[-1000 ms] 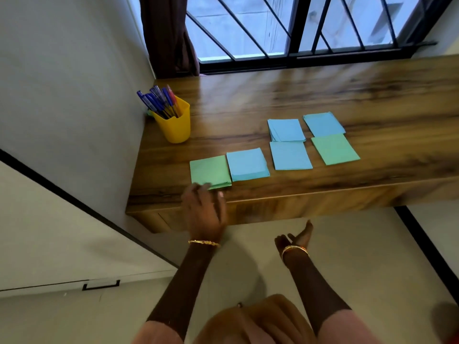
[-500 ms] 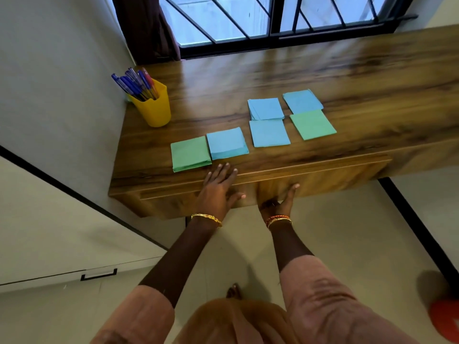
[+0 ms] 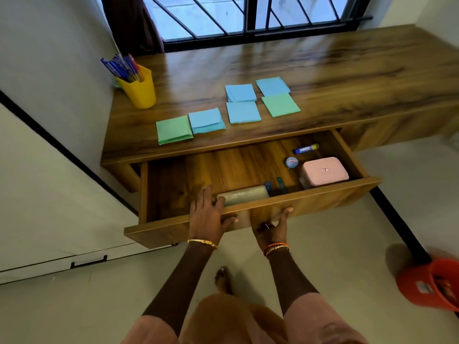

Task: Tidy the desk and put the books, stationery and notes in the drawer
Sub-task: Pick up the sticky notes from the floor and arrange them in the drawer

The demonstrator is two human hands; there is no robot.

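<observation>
Two hands on the open drawer [image 3: 248, 207] front.
Left hand [image 3: 206, 214] lies over its top edge, fingers straight and spread; right hand [image 3: 272, 228] grips from underneath, fingers curled.

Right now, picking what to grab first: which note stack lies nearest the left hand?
The green stack at the row's left end, nearest the left hand.

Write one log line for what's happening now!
drawer: open | left hand: on front edge | right hand: under front | notes: on desk
</observation>
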